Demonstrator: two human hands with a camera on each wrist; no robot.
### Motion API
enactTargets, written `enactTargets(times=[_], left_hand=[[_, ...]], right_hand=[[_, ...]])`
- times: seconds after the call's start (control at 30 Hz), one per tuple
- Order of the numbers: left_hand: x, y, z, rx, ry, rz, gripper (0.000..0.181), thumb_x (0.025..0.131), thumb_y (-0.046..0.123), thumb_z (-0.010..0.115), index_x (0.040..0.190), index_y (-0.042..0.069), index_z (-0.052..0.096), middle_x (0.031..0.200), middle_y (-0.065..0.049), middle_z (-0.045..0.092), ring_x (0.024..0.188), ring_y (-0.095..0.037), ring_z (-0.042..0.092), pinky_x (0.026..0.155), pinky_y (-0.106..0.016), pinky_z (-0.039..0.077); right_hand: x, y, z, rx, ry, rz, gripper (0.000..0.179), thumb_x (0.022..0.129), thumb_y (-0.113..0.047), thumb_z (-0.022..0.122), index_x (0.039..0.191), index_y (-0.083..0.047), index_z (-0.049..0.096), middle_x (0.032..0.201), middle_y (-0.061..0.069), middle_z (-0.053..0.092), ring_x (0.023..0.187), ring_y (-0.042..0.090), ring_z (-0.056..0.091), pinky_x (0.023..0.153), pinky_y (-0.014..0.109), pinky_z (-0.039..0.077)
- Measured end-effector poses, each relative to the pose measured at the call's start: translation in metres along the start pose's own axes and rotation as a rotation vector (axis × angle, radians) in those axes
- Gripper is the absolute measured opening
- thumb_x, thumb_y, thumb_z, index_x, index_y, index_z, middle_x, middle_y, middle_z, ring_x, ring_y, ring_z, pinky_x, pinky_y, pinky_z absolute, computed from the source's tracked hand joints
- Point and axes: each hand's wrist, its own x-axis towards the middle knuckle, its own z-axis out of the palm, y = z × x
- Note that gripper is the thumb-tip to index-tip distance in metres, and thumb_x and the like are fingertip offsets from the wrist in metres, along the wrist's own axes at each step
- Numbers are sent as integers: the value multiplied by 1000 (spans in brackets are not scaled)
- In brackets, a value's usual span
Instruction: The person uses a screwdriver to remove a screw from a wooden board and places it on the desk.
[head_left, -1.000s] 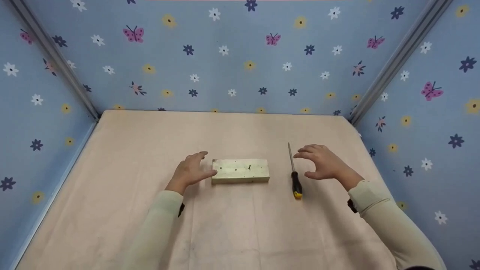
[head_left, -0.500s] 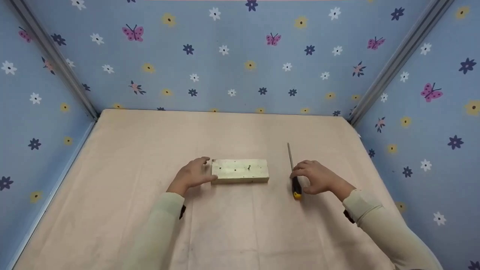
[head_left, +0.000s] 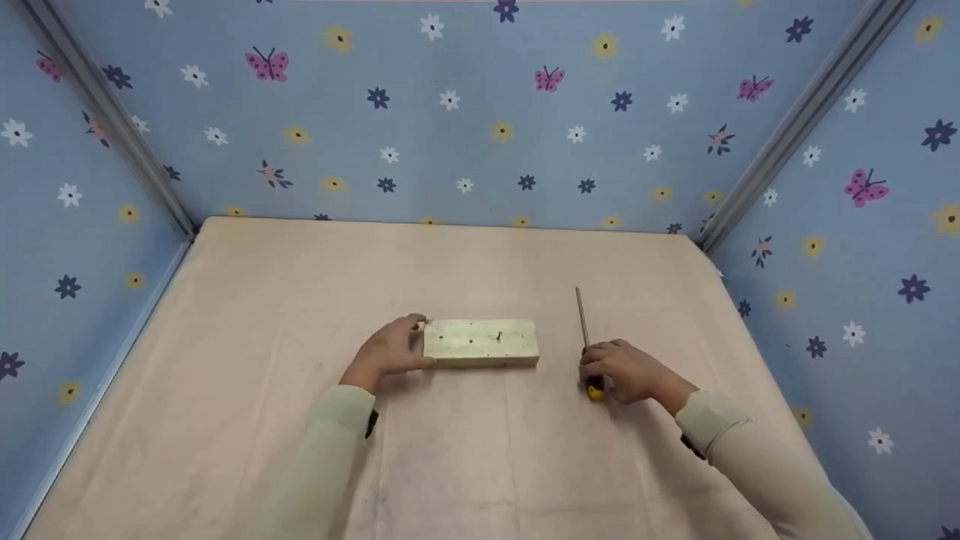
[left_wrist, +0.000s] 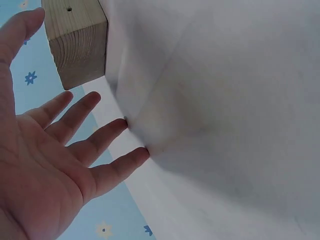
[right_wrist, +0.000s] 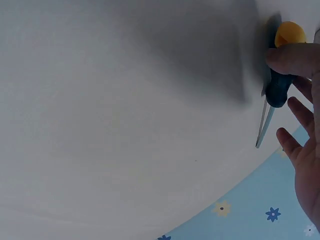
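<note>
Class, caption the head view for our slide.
Left hand at one end of an oblong pale wooden block; right hand holding a black-and-yellow metal-shafted screwdriver.

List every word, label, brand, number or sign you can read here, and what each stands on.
None: no readable text shows in any view.
Wooden block: no lettering on visible faces.
Screwdriver: none readable; the right hand covers part of its handle.
Patterned walls: pictures only.

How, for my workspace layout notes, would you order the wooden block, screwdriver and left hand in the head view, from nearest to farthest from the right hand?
1. Screwdriver: touching the right hand.
2. Wooden block: middle, left of the screwdriver.
3. Left hand: at the block's left end.
</note>
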Motion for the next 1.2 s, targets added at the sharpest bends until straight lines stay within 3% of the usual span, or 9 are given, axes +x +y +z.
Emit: enactTargets(times=[0.27,0.5,0.67,0.73,0.97,1.2], left_hand=[[0,2,1,1,-2,-8,84,73,37,79,144,15,40,140,-11,52,129,-29,49,107,-48,40],[1,1,2,-5,3,-6,80,74,34,80,142,16,42,137,-12,53,126,-29,50,105,-48,41],[2,0,3,-15,4,-18,81,74,34,80,143,17,42,138,-11,53,128,-29,50,106,-48,40],[2,1,2,-19,5,-23,81,74,34,80,143,18,42,138,-12,53,128,-29,50,106,-47,40],[2,0,3,-19,9,-25,80,73,33,80,142,18,42,136,-12,54,125,-29,51,105,-48,41],[3,-1,4,-26,20,-33,81,72,34,81,142,20,43,132,-10,56,121,-27,53,104,-46,42]], right_hand=[[5,-3,5,-8,-15,-13,40,73,2,75,105,-22,70,115,1,65,123,28,55,96,55,46],[7,-4,9,-36,-5,-35,30,77,-2,74,97,-24,71,101,-3,64,99,18,59,87,50,49],[9,-6,8,-31,32,-60,13,85,-14,73,92,-24,70,99,-5,65,94,16,58,78,42,50],[10,-7,8,-27,66,-84,10,85,-16,73,91,-23,70,97,-4,64,92,16,58,75,39,51],[13,-6,2,-8,284,-228,22,77,0,75,89,-18,70,95,1,66,85,17,61,74,34,53],[13,-3,-4,7,523,-256,29,72,2,79,93,-13,65,102,7,65,89,19,63,71,32,55]])
